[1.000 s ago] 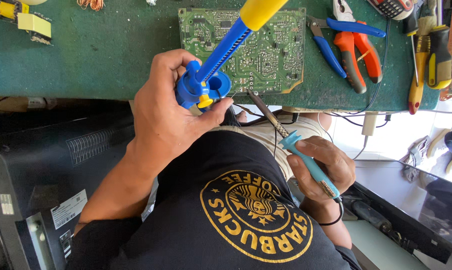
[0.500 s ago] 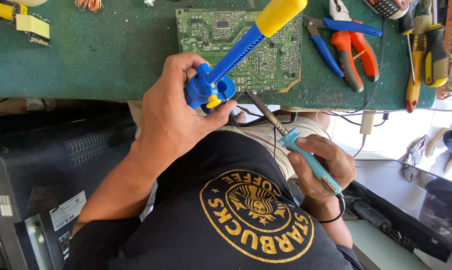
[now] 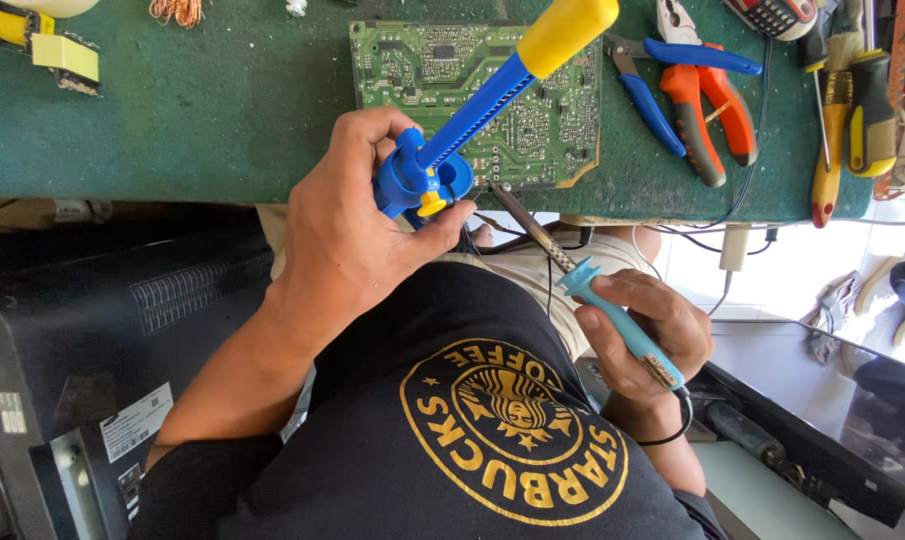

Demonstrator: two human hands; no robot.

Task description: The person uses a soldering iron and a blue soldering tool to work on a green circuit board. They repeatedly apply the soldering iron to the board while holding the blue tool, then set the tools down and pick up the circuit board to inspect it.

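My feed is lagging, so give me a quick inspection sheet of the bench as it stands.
Surface: green mat, worn.
Job's things: circuit board flat on mat; blue and yellow desoldering pump over its near edge; soldering iron tip close to that edge.
Clutter: pliers, screwdrivers, yellow component, copper wire.
Hands: left hand grips pump; right hand grips iron.
Cables: dark leads hang off the mat edge.
Surroundings: black casing at left.
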